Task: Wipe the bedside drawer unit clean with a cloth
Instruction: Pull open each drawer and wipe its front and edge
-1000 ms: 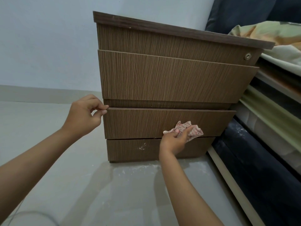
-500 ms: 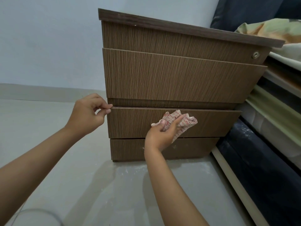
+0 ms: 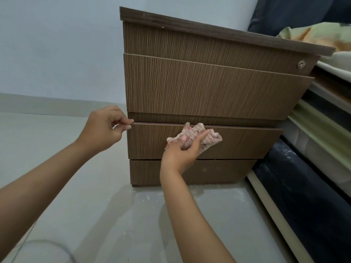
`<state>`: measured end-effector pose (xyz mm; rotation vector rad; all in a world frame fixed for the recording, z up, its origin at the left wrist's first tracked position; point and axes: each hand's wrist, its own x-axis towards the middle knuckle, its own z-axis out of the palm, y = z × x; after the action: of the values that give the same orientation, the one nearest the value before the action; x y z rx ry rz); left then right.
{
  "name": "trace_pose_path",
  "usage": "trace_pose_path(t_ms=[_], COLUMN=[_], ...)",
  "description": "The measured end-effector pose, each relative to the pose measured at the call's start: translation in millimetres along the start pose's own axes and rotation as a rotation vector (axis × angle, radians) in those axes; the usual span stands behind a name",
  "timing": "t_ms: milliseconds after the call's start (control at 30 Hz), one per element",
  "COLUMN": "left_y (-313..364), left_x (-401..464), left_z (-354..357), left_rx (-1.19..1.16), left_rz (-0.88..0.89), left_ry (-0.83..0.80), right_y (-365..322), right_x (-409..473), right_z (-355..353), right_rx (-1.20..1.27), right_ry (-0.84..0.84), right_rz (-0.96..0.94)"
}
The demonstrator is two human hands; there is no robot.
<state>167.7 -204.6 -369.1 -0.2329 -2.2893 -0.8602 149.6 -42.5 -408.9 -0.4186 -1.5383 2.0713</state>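
Observation:
The brown wood-grain bedside drawer unit (image 3: 199,86) stands on the floor against the wall. My left hand (image 3: 103,128) pinches the top left corner of the lower middle drawer front (image 3: 247,143). My right hand (image 3: 182,150) presses a crumpled red-and-white checked cloth (image 3: 197,136) flat against that drawer front, near its upper edge and just left of its middle. The cloth sticks out above and to the right of my fingers. A round metal lock (image 3: 301,64) sits at the top right of the unit.
A bed (image 3: 303,196) with a dark base and a pale frame rail stands tight against the unit's right side, with rumpled bedding (image 3: 322,38) on top. The grey floor (image 3: 114,215) in front shows white dust near the unit's base. A curved cable (image 3: 47,243) lies at bottom left.
My right hand has slid the cloth left and upward across the drawer front, from near its lower right toward its top edge. My left hand has kept its pinch on the corner.

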Motion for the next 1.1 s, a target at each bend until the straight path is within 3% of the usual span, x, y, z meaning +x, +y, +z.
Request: trace_pose_path(t_ms=[367, 633, 1100], left_y=[-1.6, 0.2, -7.1], left_x=[0.1, 1.3, 8.5], left_z=[0.6, -0.8, -6.0], left_rx=[-0.014, -0.048, -0.068], left_rz=[0.008, -0.016, -0.029], left_ry=[-0.002, -0.012, -0.073], right_y=[24.1, 24.4, 45.2], right_x=[-10.4, -14.1, -58.1], right_z=[5.1, 1.1, 45.0], right_rx=[-0.078, -0.039, -0.200], right_ry=[-0.007, 0.018, -0.158], right_rz=[-0.049, 0.057, -0.309])
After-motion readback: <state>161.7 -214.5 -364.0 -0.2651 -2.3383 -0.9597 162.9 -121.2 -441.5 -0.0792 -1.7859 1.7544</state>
